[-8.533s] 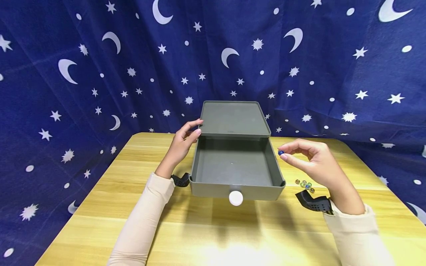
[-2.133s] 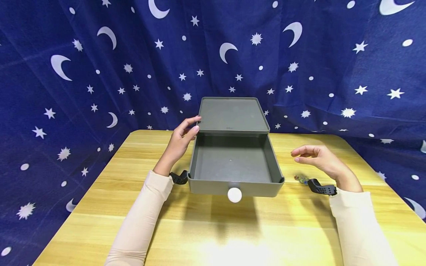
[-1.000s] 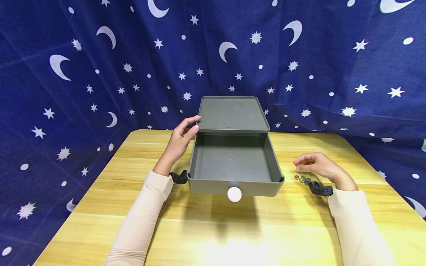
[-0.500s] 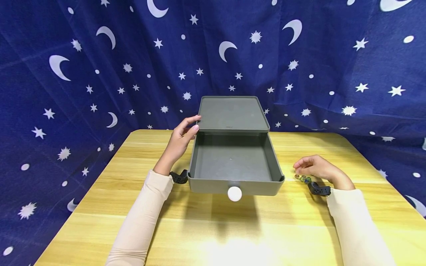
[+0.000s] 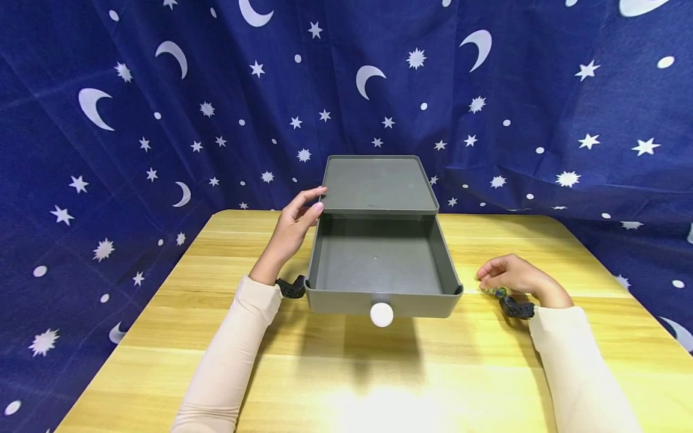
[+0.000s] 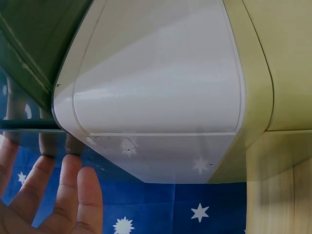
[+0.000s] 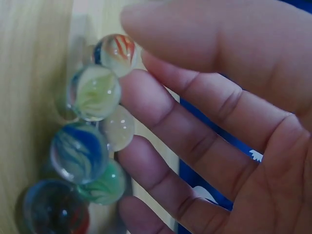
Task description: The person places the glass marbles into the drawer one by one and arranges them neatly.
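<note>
A small grey-topped box (image 5: 381,183) stands mid-table, its grey drawer (image 5: 379,264) pulled out toward me with a white knob (image 5: 381,314) in front. Against the box's left edge rests my left hand (image 5: 292,228); the left wrist view shows its fingers nearly straight along the side. My right hand (image 5: 514,275) is low over several glass marbles (image 5: 500,293) right of the drawer. In the right wrist view its thumb and fingertips come right beside a red-and-white swirled marble (image 7: 117,52), thumb apart from the fingers. Green marbles (image 7: 95,92) and a blue one (image 7: 79,151) lie alongside.
The wooden table (image 5: 303,385) carries the box and marbles. A blue curtain (image 5: 216,90) with moons and stars hangs behind it. Black wrist mounts sit on both wrists, the left one (image 5: 291,288) close to the drawer's side, the right one (image 5: 516,308) beside the marbles.
The right hand held a blue marble beside the drawer earlier; by two seconds ago that marble was gone from its fingers. Since then the hand has lowered onto the marbles. The left hand stays put.
</note>
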### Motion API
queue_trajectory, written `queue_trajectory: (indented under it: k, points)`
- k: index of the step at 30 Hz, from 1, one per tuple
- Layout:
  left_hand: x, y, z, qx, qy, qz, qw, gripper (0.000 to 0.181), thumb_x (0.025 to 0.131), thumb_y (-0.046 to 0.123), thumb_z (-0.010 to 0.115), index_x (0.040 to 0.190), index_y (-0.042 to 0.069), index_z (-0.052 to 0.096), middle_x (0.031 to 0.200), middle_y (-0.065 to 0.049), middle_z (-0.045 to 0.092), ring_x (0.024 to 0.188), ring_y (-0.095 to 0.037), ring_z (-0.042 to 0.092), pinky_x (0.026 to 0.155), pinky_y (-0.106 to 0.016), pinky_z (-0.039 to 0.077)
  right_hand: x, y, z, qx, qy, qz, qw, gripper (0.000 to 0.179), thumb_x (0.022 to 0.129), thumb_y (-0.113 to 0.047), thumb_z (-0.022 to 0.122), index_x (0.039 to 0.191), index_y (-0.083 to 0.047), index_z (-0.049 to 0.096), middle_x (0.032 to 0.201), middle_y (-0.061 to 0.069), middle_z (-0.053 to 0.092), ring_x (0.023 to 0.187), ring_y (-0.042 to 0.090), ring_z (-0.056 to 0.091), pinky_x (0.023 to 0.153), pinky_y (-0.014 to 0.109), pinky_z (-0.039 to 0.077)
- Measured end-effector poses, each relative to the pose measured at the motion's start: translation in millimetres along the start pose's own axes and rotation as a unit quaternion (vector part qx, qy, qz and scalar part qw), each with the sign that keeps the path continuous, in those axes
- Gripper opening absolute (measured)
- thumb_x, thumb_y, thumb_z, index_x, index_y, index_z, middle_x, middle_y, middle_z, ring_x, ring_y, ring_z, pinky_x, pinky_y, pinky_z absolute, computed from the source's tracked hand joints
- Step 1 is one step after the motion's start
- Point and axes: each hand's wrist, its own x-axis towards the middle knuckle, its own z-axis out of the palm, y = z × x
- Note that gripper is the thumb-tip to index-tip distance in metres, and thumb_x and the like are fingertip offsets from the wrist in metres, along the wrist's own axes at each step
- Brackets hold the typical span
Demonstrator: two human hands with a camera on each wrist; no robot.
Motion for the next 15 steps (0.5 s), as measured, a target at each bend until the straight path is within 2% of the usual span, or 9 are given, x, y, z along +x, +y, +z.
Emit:
queue_trajectory:
  k: [7, 15]
  points:
    - [0.4, -0.1, -0.4, -0.002, 0.001, 0.001, 1.0000, 0.046, 0.110, 0.017, 0.054, 0.153, 0.002, 0.057, 0.159, -0.013, 0.054, 0.121, -0.026, 0.060, 0.097, -0.034, 0.052, 1.8, 0.5, 1.5, -0.021, 0.003, 0.001, 0.9998, 0.025, 0.097, 0.000, 0.074, 0.112, 0.019, 0.068, 0.097, 0.012, 0.077, 0.084, 0.011, 0.065, 0.077, 0.025, 0.054]
    - [0.1, -0.6, -0.7, -0.008, 0.003, 0.005, 1.0000, 0.047, 0.108, 0.018, 0.055, 0.152, 0.000, 0.057, 0.158, -0.014, 0.055, 0.119, -0.022, 0.060, 0.096, -0.033, 0.052, 3.2, -0.3, 2.7, -0.018, 0.001, 0.004, 0.9998, 0.025, 0.095, -0.001, 0.076, 0.109, 0.018, 0.069, 0.094, 0.009, 0.075, 0.081, 0.011, 0.064, 0.075, 0.025, 0.054]
